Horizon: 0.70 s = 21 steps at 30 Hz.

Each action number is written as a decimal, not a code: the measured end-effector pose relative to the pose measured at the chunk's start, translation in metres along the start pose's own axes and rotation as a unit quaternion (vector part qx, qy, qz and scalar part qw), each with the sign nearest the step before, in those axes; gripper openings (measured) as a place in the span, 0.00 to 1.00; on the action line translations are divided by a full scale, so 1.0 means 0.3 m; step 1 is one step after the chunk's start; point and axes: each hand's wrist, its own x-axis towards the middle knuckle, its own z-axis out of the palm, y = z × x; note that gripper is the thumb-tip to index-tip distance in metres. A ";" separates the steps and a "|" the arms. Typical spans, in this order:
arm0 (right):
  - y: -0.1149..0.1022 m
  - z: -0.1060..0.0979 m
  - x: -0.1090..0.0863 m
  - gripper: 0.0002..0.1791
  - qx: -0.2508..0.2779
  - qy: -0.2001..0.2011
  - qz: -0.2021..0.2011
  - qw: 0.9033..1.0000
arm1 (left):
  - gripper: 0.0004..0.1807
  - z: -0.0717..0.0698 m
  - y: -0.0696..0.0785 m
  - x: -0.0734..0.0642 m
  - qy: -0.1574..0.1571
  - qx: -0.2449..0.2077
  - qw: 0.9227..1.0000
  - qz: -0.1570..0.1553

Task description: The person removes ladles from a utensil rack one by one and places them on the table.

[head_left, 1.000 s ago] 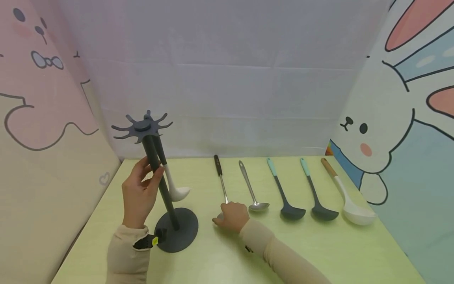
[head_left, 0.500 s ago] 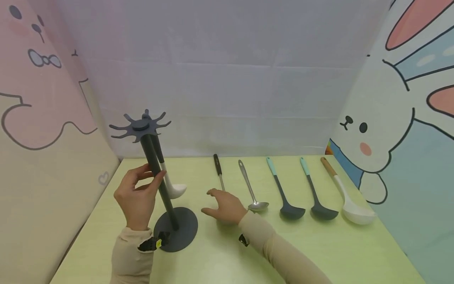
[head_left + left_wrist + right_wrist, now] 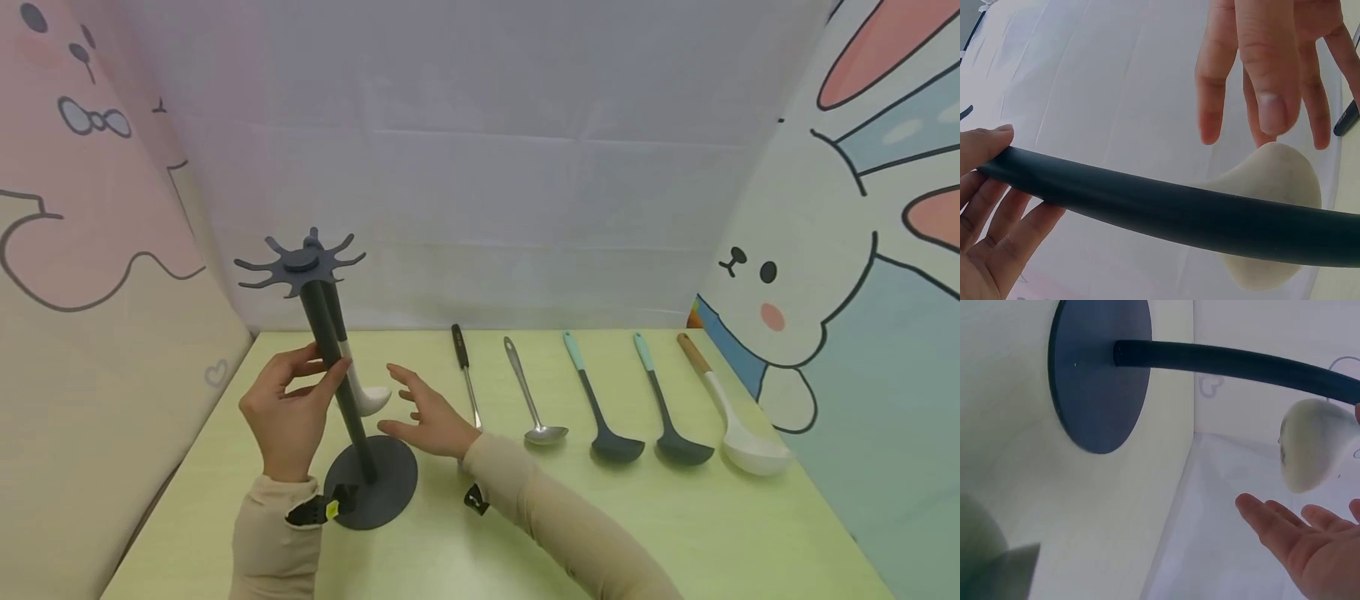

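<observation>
My left hand (image 3: pixel 288 417) holds the dark pole (image 3: pixel 1166 206) of a utensil stand, thumb on one side and fingertips on the other. The stand has a round dark base (image 3: pixel 386 492) and a top ring of curved hooks (image 3: pixel 300 262). From it hangs a white ladle (image 3: pixel 373 401) with a dark upper handle, its bowl beside the pole. My right hand (image 3: pixel 435 421) is right of that ladle, fingers spread and holding nothing. In the right wrist view, the fingertips lie close to the white bowl (image 3: pixel 1310 444), with a gap between.
Right of the stand lie a black-handled metal ladle (image 3: pixel 461 348), its bowl hidden by my right arm, a silver ladle (image 3: pixel 546 435), two teal-handled dark ladles (image 3: pixel 617 448) and a white ladle with a wooden handle (image 3: pixel 757 457). A pale wall (image 3: pixel 480 192) stands behind the table (image 3: pixel 637 542).
My right hand has lifted off the black-handled ladle, its fingers have spread, and it has moved left toward the hanging white ladle. My left hand stays on the pole, slightly lower.
</observation>
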 end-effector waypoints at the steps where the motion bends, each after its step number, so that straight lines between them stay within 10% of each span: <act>1: 0.000 0.006 0.004 0.44 -0.004 -0.003 -0.004 1.000 | 0.19 0.000 0.000 0.001 -0.001 -0.002 1.000 0.000; 21: 0.020 0.021 0.027 0.19 -0.164 0.028 -0.085 0.982 | 0.18 -0.024 -0.037 0.011 -0.013 -0.019 1.000 0.000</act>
